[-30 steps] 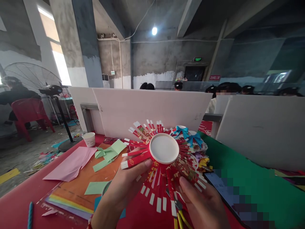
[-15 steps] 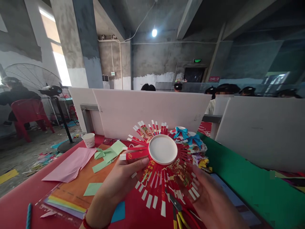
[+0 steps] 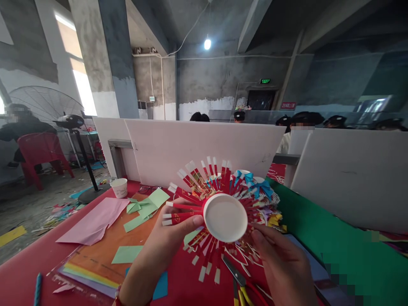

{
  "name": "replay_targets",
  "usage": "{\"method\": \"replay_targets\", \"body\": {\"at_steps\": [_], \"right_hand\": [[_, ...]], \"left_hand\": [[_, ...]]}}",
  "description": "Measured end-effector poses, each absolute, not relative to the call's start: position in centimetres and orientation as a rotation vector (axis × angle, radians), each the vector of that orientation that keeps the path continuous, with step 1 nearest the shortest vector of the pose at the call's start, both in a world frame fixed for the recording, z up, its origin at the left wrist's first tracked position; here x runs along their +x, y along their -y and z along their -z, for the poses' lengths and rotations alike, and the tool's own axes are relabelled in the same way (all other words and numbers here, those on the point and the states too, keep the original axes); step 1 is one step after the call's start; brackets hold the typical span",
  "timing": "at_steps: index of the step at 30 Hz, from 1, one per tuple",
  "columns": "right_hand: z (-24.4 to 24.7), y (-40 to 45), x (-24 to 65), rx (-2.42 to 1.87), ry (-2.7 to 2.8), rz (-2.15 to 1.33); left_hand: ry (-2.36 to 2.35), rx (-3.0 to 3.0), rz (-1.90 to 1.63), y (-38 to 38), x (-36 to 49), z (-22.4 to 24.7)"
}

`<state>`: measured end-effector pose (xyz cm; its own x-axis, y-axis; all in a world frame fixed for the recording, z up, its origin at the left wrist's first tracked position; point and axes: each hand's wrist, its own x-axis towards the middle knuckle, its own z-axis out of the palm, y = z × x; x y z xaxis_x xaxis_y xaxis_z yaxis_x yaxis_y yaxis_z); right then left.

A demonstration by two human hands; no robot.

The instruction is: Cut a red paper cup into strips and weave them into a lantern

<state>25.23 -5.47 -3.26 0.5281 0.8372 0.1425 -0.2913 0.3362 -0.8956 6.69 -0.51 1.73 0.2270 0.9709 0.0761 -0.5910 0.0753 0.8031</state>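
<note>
My right hand: my right hand (image 3: 283, 259) is bent at the right side of the cut cup, thumb and forefinger pinching at its strips, near the base.
My left hand: my left hand (image 3: 172, 238) grips the left side, the thumb pressed on the red strips close to the base; the other fingers are mostly hidden behind.
Cut cup: the cut cup (image 3: 225, 218) is held up between my two hands, above the table, its round white base turned toward me. Around this base the red strips with white tips spread outward like rays.
Scissors: below the cup, the scissors (image 3: 239, 276) lie on the red cover (image 3: 22, 276), the handles toward me.
Phone: a phone (image 3: 318, 270) lies beside my right hand, partly covered by it.
Papers: on my left are pink paper (image 3: 92, 221) and a stack of coloured sheets (image 3: 95, 272).
Bows: behind the cut cup, to the right, sit blue bows (image 3: 262, 187).
White board: a white board (image 3: 204, 144) stands across the far edge.
Fan: farther, at left, a fan (image 3: 72, 121) stands on the floor.
</note>
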Motion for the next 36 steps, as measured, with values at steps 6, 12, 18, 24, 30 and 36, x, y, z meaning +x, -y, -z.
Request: {"method": "replay_targets", "body": {"at_steps": [6, 12, 18, 24, 30, 36], "right_hand": [[1.0, 7.0, 26.3, -0.878, 0.653, -1.011], [-1.3, 7.4, 25.2, -0.782, 0.599, -1.257], [-0.8, 6.0, 24.1, -0.778, 0.506, -1.230], [0.4, 4.1, 23.3, -0.736, 0.482, -1.125], [2.3, 2.1, 23.6, -0.762, 0.544, -1.056], [2.6, 0.7, 24.6, -0.810, 0.624, -0.988]], "left_hand": [[-0.421, 0.857, -1.215, -1.1, 7.3, -1.1], [-0.428, 0.856, -1.071, -1.4, 7.8, -1.0], [-0.380, 0.744, -0.901, -2.7, 7.6, -1.2], [-0.186, 0.606, -0.956, -3.0, 8.1, -0.4], [-0.110, 0.551, -0.967, -2.8, 7.8, 1.2], [0.075, 0.586, -0.938, -2.6, 7.4, 1.0]]}}
